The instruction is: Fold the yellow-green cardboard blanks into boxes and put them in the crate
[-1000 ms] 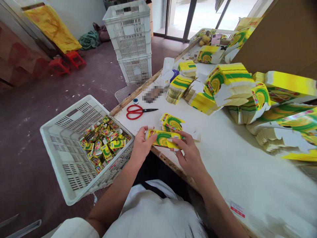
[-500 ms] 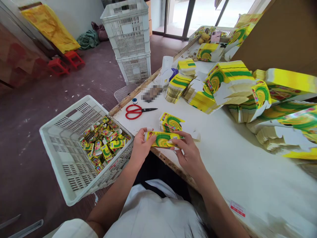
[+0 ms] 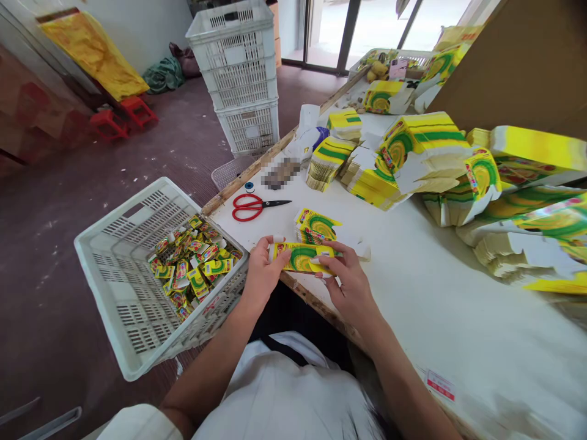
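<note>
Right now, both sets of fingers closed on one flat yellow-and-green printed carton blank (image 3: pixel 302 257), held at the near edge of the white table (image 3: pixel 413 293): left hand (image 3: pixel 261 272) pinching its left end, right hand (image 3: pixel 349 282) clamping its right end, thumb on top. Just beyond the blank, touching or nearly so, a small stack of like yellow-green blanks (image 3: pixel 317 226). Farther off on the table, red-handled scissors (image 3: pixel 254 206). To the left, beside the table, a white slotted plastic crate (image 3: pixel 137 287) partly filled with small folded yellow boxes (image 3: pixel 192 266). Far right, large heaps of yellow-green carton blanks (image 3: pixel 426 159).
</note>
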Available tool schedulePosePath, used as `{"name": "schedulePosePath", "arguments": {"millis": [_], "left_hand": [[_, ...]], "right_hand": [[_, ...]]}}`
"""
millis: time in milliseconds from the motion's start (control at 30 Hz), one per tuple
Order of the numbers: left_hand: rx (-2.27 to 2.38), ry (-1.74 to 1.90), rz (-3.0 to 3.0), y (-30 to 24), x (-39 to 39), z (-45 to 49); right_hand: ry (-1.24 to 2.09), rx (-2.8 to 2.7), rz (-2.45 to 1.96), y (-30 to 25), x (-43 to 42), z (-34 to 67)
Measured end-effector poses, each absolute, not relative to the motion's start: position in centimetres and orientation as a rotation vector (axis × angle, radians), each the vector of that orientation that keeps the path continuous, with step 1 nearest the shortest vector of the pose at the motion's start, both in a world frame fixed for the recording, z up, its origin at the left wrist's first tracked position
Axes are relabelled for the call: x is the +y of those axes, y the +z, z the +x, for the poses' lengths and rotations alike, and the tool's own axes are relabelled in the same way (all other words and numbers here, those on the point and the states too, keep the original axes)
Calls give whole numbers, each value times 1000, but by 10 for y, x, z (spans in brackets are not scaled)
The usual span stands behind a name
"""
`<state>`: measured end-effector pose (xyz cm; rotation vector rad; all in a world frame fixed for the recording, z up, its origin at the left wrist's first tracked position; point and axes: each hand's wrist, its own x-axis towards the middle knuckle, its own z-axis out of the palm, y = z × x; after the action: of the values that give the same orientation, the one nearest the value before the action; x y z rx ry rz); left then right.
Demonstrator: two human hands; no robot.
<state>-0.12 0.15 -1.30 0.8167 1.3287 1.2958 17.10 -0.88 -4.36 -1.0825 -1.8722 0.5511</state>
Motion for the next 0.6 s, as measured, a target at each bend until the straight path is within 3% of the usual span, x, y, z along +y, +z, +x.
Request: {"name": "schedulePosePath", "arguments": {"millis": [600], "left_hand": [[1267, 1262, 902, -4, -5, 2]], "right_hand": [[648, -1793, -1124, -34, -12, 174]]}}
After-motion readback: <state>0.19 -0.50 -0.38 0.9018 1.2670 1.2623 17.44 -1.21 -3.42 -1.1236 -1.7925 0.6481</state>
